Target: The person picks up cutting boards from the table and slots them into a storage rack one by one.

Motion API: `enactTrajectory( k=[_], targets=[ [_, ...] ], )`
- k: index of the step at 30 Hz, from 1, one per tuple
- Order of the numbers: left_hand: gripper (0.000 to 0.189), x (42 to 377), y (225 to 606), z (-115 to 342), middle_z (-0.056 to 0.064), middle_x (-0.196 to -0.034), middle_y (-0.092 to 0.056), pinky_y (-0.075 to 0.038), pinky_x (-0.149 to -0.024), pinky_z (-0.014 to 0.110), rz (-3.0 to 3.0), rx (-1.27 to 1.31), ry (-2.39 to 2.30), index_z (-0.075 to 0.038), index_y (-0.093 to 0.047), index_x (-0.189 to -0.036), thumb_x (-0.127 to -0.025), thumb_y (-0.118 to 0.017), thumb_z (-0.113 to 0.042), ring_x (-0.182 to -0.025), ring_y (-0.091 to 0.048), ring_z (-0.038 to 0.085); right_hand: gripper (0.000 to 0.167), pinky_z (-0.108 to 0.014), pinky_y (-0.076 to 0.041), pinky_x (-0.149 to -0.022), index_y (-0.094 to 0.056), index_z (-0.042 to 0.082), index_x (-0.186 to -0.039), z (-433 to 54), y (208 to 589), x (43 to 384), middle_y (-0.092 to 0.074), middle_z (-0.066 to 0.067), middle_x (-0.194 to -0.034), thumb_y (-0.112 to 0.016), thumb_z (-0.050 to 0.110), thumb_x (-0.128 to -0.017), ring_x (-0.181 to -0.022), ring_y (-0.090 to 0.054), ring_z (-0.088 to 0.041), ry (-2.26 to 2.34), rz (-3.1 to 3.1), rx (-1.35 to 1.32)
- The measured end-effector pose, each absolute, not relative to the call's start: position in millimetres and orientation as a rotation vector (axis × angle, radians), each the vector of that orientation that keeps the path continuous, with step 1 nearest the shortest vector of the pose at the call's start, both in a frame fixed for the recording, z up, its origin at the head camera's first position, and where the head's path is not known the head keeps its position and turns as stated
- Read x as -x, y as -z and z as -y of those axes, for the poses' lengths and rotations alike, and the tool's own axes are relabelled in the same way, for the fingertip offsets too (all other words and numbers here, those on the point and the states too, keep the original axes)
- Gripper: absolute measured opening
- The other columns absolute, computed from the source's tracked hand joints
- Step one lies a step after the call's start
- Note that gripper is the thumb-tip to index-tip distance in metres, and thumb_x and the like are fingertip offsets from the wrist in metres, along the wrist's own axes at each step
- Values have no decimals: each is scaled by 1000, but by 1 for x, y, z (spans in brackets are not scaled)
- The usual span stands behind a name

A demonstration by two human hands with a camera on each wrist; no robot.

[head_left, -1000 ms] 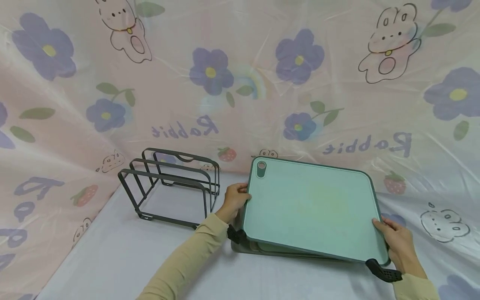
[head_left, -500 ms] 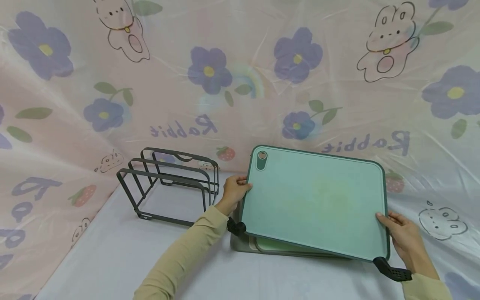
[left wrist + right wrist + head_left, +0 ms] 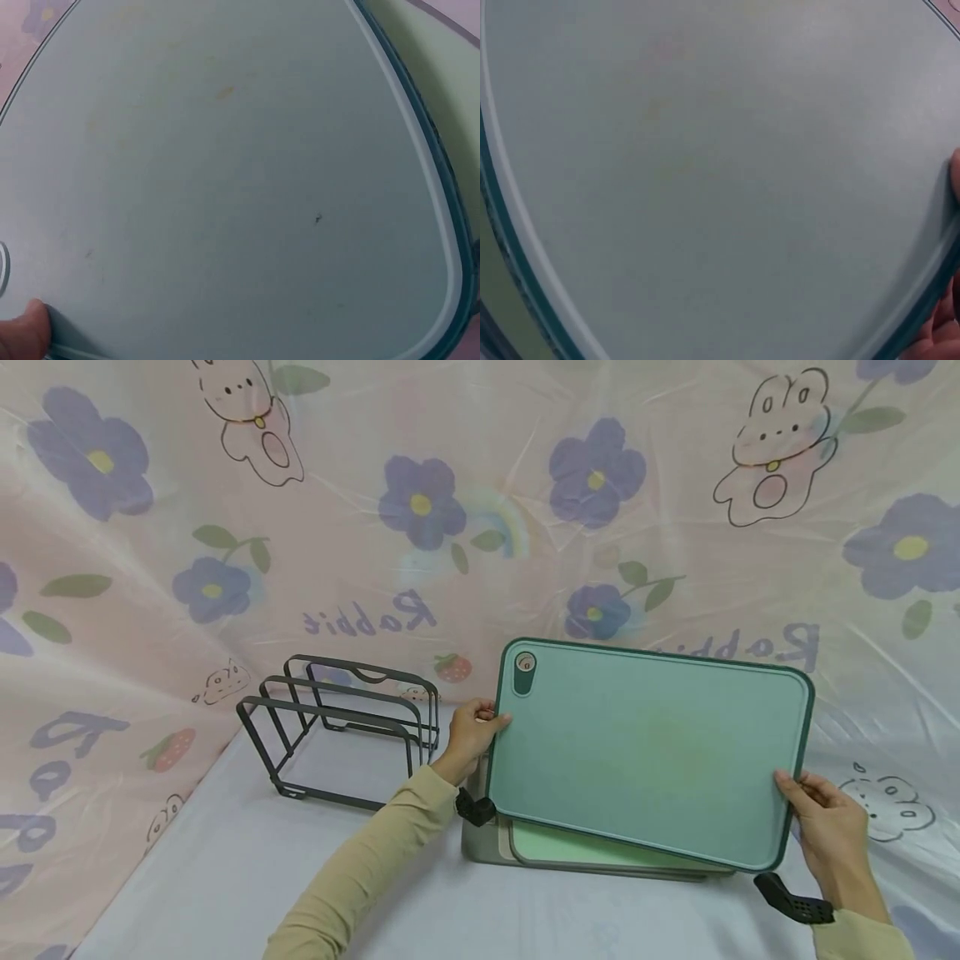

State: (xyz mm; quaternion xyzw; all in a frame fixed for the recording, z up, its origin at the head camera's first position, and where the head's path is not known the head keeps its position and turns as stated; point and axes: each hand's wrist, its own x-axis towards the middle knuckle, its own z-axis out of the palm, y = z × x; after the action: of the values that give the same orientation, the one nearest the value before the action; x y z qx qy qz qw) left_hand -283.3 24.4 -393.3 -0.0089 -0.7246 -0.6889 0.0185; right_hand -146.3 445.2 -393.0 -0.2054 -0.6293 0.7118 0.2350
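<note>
A light green cutting board with a dark teal edge and a hanging hole at its upper left corner is held up at a tilt. My left hand grips its left edge, and my right hand grips the right edge, thumb on the face. Beneath it a pale green board lies on a grey one; both are mostly hidden. The left wrist view is filled by the cutting board, with the thumb at its lower left. In the right wrist view, fingers curl behind the edge.
A black wire rack with upright dividers stands to the left of the boards on the white table surface. Behind rises a curtain printed with flowers and rabbits. Small dark wrist cameras sit at both wrists.
The held cutting board has risen and tilted up, its right side swinging up and to the right with my right hand. More of the pale green board below now shows. The rack has stayed put.
</note>
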Motion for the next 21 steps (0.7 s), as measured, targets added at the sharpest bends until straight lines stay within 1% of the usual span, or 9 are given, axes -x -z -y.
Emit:
enactTrajectory(
  k=[8,15,21],
  targets=[
    [18,283,374,-25,6,-88,-54,-48,-70,30,2239,98,2106,0,-64,-104,-89,-72,-6,-81,-50,18,14,-11,-46,-60,-69,10,-81,-436,375,144,-62,3,-77,-81,5,-77,-72,-54,-6,-1891,1556,509],
    [20,282,359,-25,8,-92,-54,-49,-71,34,2227,120,2103,-2,-62,-108,-90,-70,-6,-83,-53,21,13,-13,-48,-60,-70,1,-82,-427,363,144,-63,-3,-76,-74,-10,-79,-71,-56,-9,-1916,1369,412],
    [22,282,340,-23,9,-96,-55,-49,-75,37,2211,104,2083,-3,-61,-112,-92,-69,-8,-88,-57,23,13,-13,-49,-62,-70,-1,-84,-419,350,142,-64,-4,-75,-71,-14,-80,-70,-57,-10,-1896,1333,372]
  ],
)
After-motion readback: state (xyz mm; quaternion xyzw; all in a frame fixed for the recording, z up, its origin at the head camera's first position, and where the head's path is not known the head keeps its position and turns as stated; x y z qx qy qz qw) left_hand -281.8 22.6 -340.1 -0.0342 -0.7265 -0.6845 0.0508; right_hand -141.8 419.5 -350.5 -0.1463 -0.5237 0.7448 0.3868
